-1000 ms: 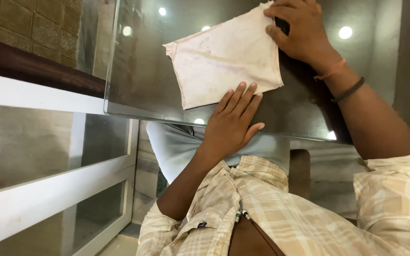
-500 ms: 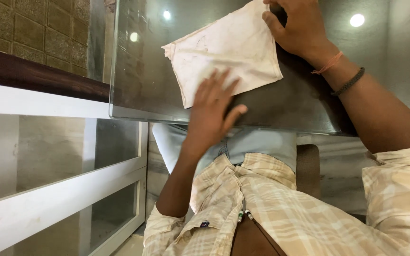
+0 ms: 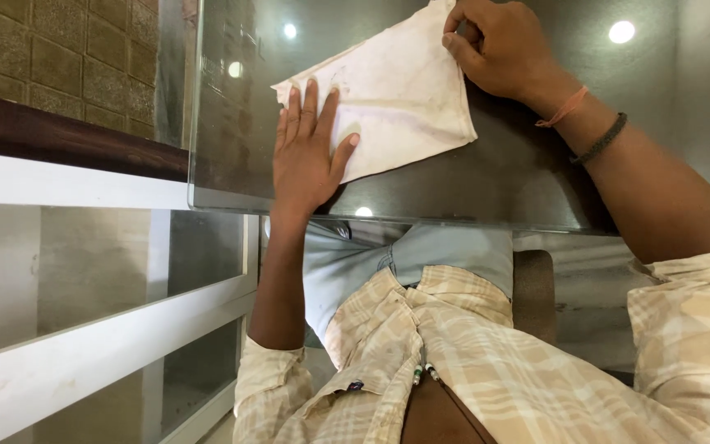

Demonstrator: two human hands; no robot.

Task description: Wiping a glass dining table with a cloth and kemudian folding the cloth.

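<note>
Glass tabletop [image 3: 232, 123] reflects ceiling lights [image 3: 620, 32]; perhaps brick wall [image 3: 59, 57] behind

**Pale cloth on dark glass**

The folded cloth [image 3: 396, 90] is off-white with a faint pinkish cast and thin grey smudges near its ten o'clock corner. Under it the table [image 3: 527, 181] is dark, smoky glass dotted with round white light reflections. At five o'clock the shirt [image 3: 495, 370] is checked in beige and cream. On the wrist at two o'clock sit an orange thread [image 3: 562, 108] and a dark braided band [image 3: 600, 139]. The trousers [image 3: 445, 255] are pale grey-blue. At nine o'clock, white frame bars [image 3: 67, 181] cross under olive-brown brick [image 3: 43, 57].
</note>
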